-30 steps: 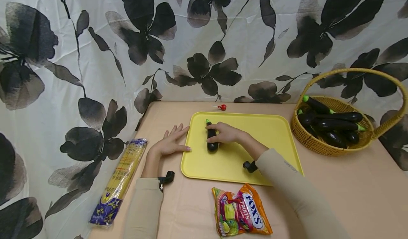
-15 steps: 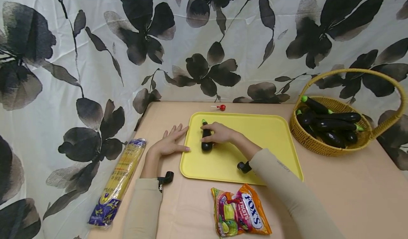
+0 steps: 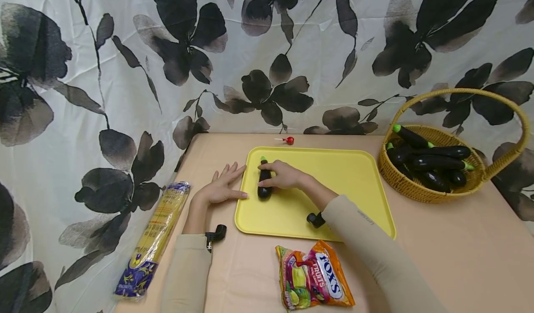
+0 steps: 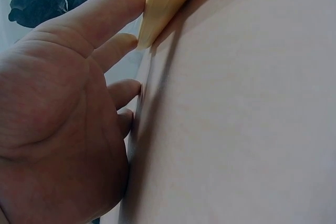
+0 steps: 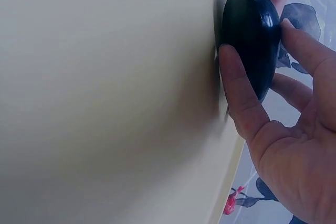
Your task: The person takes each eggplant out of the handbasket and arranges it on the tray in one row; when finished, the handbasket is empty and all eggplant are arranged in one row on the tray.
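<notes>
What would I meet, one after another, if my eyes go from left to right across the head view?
Spaghetti packet → left hand → loose eggplant → candy bag → basket.

Bare yellow tray spreads right of the fingers of the right hand; the left hand blocks their left side.

eggplant | glossy black | green end away | yellow tray, left side | apparently resting
</notes>
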Tool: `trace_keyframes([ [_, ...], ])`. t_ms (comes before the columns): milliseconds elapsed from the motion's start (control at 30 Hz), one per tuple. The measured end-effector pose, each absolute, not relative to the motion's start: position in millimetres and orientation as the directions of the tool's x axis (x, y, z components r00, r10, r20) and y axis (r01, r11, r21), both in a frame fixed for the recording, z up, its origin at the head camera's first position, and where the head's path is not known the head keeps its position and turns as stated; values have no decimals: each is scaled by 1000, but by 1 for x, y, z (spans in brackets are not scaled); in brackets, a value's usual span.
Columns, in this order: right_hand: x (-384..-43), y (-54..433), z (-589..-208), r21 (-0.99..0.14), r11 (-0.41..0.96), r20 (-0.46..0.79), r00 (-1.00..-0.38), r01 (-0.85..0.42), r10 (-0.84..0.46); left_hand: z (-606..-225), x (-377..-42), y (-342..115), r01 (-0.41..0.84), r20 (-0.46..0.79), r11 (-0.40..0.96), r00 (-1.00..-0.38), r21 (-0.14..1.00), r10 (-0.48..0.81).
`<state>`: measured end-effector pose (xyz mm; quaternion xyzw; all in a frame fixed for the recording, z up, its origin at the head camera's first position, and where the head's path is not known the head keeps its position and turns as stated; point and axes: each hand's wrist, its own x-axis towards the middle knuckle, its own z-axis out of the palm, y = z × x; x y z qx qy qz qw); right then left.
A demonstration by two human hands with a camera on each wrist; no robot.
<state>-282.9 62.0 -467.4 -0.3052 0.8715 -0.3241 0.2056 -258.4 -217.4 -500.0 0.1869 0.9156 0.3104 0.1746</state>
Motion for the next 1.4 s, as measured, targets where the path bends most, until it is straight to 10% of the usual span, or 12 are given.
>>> trace_keyframes([
  [633,-275,121,-442,-824,479,-49,-803,-304,-594,-501,-256,-218,233,-188,727,-874,646,447],
  [1400,-218,211,-409,-696,502,393,-857,-514,-334,-502,-253,-213,228,-183,729,-880,646,438],
])
